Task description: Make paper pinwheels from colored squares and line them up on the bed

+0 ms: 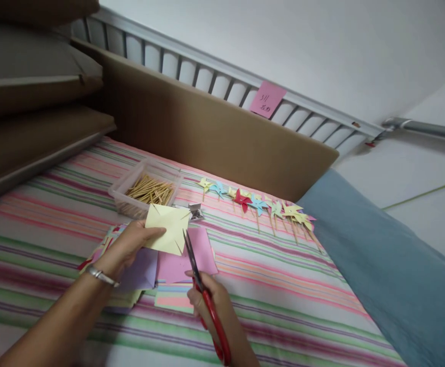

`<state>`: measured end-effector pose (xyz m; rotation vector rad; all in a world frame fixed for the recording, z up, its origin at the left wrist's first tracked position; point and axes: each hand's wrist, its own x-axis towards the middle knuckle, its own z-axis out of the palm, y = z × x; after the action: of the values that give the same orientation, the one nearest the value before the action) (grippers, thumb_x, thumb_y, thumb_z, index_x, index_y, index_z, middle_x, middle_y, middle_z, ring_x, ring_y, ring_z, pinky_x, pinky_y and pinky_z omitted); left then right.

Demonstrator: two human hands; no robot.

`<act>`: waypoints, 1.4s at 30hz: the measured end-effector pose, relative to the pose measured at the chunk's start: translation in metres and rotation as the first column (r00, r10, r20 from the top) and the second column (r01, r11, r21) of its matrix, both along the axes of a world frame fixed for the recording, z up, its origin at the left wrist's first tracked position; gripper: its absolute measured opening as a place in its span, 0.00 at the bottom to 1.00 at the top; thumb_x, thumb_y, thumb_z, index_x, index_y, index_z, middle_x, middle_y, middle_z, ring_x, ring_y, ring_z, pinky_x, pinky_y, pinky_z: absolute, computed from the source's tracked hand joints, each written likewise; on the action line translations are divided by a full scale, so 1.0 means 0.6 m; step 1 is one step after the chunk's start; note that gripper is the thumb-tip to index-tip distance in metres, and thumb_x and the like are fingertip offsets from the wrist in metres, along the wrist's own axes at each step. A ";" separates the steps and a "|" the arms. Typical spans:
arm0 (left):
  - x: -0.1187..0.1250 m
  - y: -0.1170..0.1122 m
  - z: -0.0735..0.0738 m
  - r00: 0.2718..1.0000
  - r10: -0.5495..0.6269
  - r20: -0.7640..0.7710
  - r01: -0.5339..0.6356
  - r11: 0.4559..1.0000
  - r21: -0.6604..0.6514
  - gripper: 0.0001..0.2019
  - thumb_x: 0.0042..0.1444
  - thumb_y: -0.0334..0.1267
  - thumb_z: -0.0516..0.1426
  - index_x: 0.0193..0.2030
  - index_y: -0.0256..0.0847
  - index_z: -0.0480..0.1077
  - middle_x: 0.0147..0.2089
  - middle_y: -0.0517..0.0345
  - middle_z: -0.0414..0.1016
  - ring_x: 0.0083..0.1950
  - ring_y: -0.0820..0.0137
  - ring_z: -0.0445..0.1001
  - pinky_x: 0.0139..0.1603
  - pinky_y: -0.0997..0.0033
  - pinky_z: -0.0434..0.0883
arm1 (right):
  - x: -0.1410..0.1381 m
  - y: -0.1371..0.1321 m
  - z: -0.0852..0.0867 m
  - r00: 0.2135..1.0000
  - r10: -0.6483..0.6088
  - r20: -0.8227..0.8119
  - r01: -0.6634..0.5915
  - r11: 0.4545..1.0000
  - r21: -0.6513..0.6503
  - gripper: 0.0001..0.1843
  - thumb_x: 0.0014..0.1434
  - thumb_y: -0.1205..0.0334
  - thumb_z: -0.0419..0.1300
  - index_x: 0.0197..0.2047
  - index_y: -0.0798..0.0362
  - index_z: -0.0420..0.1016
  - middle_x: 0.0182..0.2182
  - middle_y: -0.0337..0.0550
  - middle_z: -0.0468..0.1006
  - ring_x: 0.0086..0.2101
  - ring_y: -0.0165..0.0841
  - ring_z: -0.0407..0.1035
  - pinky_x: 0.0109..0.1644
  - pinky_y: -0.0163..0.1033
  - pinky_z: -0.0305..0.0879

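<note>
My left hand (138,239) pinches a square of pale yellow paper (167,227) at its left edge, thumb on top. Slits run inward from the corners of the paper. In my right hand (211,295) is a pair of scissors (217,326) with red handles and dark blades. The blades look nearly closed, their tips just beside the right edge of the yellow sheet. Beneath lie pink paper (201,252), a purple sheet (142,267) partly hidden by my left arm, and striped coloured paper (172,298).
A clear plastic box (117,196) of short wooden sticks (151,191) stands behind my left hand, with a small silvery packet (195,211) nearby. Several paper pinwheels (258,204) lie in a row before a brown board (207,127). Striped cloth (283,285) covers the surface.
</note>
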<state>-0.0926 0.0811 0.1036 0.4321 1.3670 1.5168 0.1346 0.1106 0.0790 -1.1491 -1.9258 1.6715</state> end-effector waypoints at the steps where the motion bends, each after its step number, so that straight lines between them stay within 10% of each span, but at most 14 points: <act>1: -0.002 -0.002 0.003 1.000 -0.004 0.001 0.004 1.000 -0.003 0.15 0.35 0.35 0.68 0.33 0.35 0.78 0.30 0.52 0.82 0.32 0.62 0.78 0.33 0.69 0.71 | 0.000 -0.002 0.002 1.000 0.011 0.019 -0.011 1.000 -0.003 0.22 0.51 0.54 0.62 0.48 0.55 0.74 0.21 0.34 0.64 0.18 0.24 0.57 0.21 0.31 0.54; 42: 0.010 -0.007 0.010 0.988 -0.146 0.047 0.143 0.988 0.055 0.16 0.38 0.35 0.66 0.37 0.35 0.77 0.35 0.48 0.81 0.35 0.59 0.78 0.36 0.66 0.71 | 0.003 -0.014 0.022 0.991 0.051 0.125 -0.048 0.999 -0.022 0.17 0.48 0.56 0.64 0.42 0.54 0.78 0.20 0.32 0.59 0.21 0.25 0.52 0.26 0.33 0.52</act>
<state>-0.0866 0.0766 0.1096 0.5100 1.2324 1.4367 0.1365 0.1022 0.0919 -1.2506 -2.0336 1.6826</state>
